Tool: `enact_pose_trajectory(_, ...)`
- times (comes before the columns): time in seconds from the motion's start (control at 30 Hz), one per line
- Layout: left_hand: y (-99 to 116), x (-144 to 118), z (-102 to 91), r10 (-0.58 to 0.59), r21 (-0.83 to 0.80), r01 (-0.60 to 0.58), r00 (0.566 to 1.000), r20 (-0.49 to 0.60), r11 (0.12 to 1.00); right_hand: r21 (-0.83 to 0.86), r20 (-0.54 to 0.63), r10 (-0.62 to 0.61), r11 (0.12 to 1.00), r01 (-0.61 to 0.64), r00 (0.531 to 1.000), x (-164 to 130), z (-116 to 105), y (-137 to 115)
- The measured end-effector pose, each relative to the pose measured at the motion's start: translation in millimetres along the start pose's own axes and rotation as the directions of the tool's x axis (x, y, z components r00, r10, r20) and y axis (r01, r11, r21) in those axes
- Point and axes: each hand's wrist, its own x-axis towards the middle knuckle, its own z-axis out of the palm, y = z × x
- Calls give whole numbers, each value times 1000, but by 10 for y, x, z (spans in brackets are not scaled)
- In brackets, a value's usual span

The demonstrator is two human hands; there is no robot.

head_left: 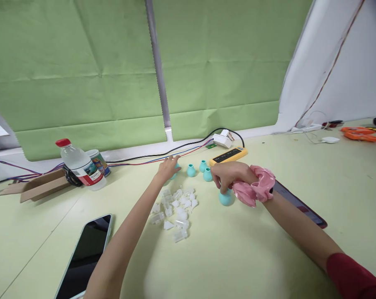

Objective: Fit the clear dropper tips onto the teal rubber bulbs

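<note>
Our right hand (230, 174) pinches a teal bulb (225, 198) just beneath it; our open left hand (168, 168) touches another bulb (174, 171) farther back.

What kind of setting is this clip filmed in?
Probably a small assembly workbench. A pale table backed by green sheeting holds a pile of clear plastic parts, teal bulbs and a yellow power strip. The right hand grips a bulb.
</note>
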Motion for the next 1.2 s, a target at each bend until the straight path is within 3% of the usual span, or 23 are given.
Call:
enact_pose_trajectory(0.1,75,-199,-178,30,-40,-35,992,-123,999,-55,-99,-64,997,59,993,78,-27,-52)
enact_pose_trajectory(0.23,165,-665,-318,86,-170,-134,961,-264,976,-193,-362,-142,978,75,921,325,47,-133)
enact_pose_trajectory(0.4,259,-1393,-138,45,-91,-51,997,-65,995,-222,-450,-58,974,-49,891,528,186,-173)
enact_pose_trajectory(0.53,323,-1713,73,63,-4,-63,997,53,998,-210,-542,-14,970,-119,840,414,275,-238)
enact_pose_trajectory(0.6,359,-1746,138,74,5,-74,996,47,997,-197,-595,-54,977,-80,802,296,391,-328)
enact_pose_trajectory(0.67,396,-1735,178,63,14,-63,998,31,998,-175,-654,-179,981,82,735,178,578,-443)
enact_pose_trajectory(0.73,426,-1720,196,58,17,-58,998,22,998,-177,-595,-317,948,265,738,88,801,-545)
enact_pose_trajectory(0.8,440,-1727,185,77,9,-77,997,24,997,-169,-482,-386,922,348,787,33,998,-602)
enact_pose_trajectory(0.87,447,-1766,141,95,-6,-95,995,28,995,-141,-412,-371,928,344,832,9,1124,-606)
enact_pose_trajectory(0.97,498,-1875,40,115,-15,-115,993,1,993,-87,-400,-294,955,284,868,15,1173,-567)
enact_pose_trajectory(1.1,651,-2017,-4,236,24,-235,970,-53,972,-91,-492,-279,959,270,825,127,1115,-555)
enact_pose_trajectory(1.2,672,-2023,54,204,45,-203,978,-31,978,-165,-474,-368,929,330,800,282,1084,-567)
